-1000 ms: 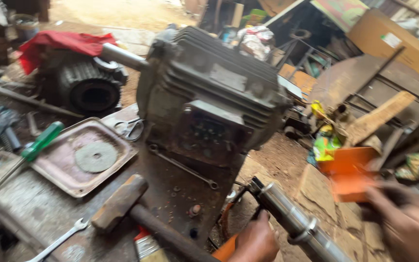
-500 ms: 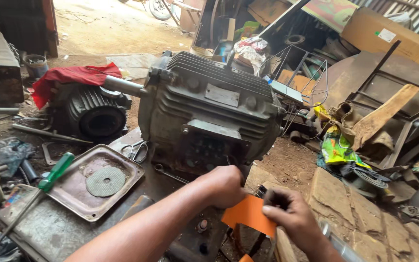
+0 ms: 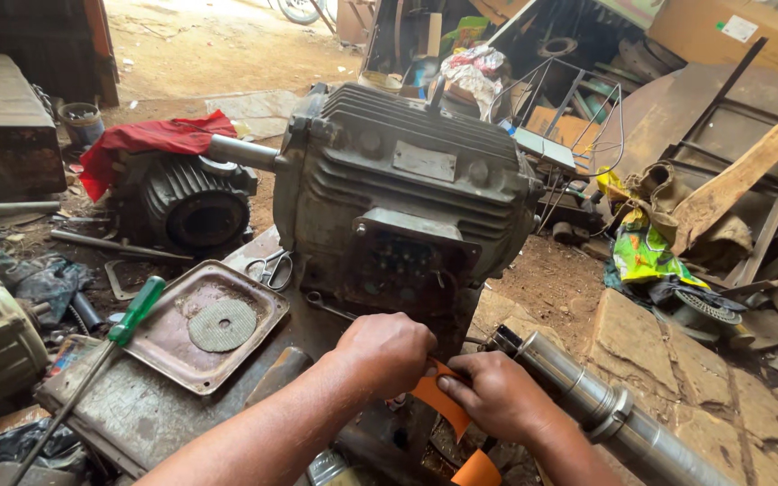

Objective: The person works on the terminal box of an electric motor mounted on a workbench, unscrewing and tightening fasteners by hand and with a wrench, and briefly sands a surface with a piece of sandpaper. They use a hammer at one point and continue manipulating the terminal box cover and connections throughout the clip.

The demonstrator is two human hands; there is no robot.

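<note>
Fingers (image 3: pixel 450 382) of both hands around a thin, flat orange strip (image 3: pixel 438 400).

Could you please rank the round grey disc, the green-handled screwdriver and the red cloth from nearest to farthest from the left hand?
1. Round grey disc, in the tray, left of the left hand.
2. Green-handled screwdriver, farther left.
3. Red cloth, far upper left.

My left hand (image 3: pixel 387 353) and right hand (image 3: pixel 495 392) cover most of the thin orange sheet (image 3: pixel 443 407); its lower end runs off the edge at 6 o'clock. The polished steel shaft (image 3: pixel 587 396) is cut off at 5 o'clock.
</note>
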